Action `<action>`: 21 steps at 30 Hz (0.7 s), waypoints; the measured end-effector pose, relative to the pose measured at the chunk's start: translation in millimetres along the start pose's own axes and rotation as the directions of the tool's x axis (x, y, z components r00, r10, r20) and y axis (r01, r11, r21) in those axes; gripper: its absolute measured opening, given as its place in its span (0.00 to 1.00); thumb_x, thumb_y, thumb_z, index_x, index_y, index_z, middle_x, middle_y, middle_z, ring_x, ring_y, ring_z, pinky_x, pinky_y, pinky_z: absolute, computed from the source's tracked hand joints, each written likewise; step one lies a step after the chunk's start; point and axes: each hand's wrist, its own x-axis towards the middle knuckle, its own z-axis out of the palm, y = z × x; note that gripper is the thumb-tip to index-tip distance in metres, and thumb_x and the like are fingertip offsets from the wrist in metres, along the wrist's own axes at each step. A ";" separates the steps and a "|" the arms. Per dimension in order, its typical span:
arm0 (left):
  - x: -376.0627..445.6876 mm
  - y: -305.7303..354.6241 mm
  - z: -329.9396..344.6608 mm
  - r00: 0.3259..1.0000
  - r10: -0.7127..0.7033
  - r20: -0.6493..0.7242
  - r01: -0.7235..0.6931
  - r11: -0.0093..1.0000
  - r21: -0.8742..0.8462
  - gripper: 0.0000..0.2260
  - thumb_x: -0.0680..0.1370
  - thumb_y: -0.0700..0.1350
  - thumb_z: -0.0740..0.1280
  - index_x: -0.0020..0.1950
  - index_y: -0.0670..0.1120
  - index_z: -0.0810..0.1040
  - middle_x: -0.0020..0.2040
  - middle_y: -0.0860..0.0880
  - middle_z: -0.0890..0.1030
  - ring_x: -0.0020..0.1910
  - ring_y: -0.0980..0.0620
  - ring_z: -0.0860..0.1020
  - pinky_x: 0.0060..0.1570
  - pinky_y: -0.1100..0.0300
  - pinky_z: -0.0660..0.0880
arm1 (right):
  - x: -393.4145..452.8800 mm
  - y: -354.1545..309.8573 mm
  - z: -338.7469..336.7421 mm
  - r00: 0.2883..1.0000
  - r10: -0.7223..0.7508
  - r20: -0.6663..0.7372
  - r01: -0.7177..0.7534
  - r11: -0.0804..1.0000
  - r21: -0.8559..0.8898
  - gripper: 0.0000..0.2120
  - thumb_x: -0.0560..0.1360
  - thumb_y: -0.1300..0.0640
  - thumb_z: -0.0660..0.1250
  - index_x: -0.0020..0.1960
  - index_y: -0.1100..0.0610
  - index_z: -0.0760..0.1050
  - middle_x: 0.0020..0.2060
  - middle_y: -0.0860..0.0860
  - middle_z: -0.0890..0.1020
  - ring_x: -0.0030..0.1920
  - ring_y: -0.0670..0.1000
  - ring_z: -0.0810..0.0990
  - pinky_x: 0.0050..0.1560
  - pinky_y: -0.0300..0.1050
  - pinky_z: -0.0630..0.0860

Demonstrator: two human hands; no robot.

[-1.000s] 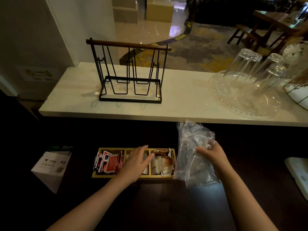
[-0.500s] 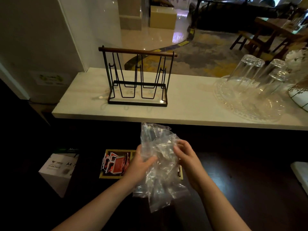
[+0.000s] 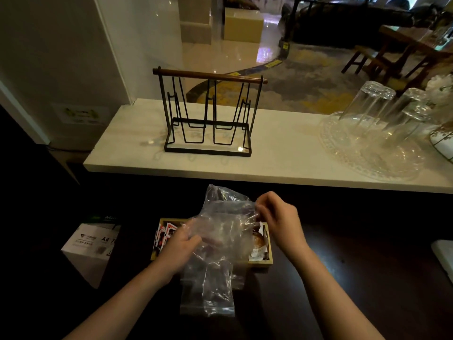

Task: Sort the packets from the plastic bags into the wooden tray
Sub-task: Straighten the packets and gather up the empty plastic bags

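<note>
Both hands hold a clear bag (image 3: 215,244) over the tray (image 3: 259,264) on the dark surface (image 3: 355,278). The left hand (image 3: 180,251) grips the bag's left side, fingers curled into the plastic; the right hand (image 3: 277,217) pinches its upper right edge. The bag hangs crumpled, its long axis running near to far, one end drooping toward the person. The tray's long axis runs left to right, with red packets (image 3: 163,233) in its left end and pale packets (image 3: 257,244) in its right.
</note>
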 end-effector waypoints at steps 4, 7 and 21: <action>-4.6 3.6 -4.9 1.000 -0.024 0.005 0.024 0.998 -0.050 0.15 0.77 0.32 0.57 0.42 0.41 0.84 0.44 0.62 0.84 0.45 0.66 0.79 0.48 0.68 0.73 | -2.0 -15.7 1.0 0.974 -0.131 -0.183 0.146 0.987 0.072 0.08 0.74 0.58 0.68 0.47 0.47 0.71 0.39 0.45 0.76 0.37 0.46 0.76 0.40 0.41 0.75; -6.5 7.3 -2.8 1.000 -0.029 -0.001 0.029 0.994 -0.109 0.12 0.78 0.31 0.56 0.49 0.37 0.80 0.42 0.63 0.84 0.41 0.65 0.81 0.34 0.72 0.75 | -11.6 -30.2 10.3 0.941 -0.336 -0.051 0.328 0.938 -0.114 0.06 0.74 0.48 0.64 0.48 0.48 0.73 0.41 0.42 0.73 0.41 0.41 0.71 0.43 0.32 0.67; -19.9 -3.5 7.6 0.991 -0.092 0.096 0.120 0.932 -0.343 0.22 0.69 0.42 0.74 0.61 0.52 0.73 0.53 0.50 0.84 0.51 0.49 0.83 0.48 0.54 0.81 | -0.7 -28.9 23.0 0.980 0.144 0.134 -0.188 0.885 0.427 0.08 0.71 0.57 0.73 0.38 0.54 0.75 0.29 0.47 0.78 0.28 0.46 0.75 0.30 0.43 0.73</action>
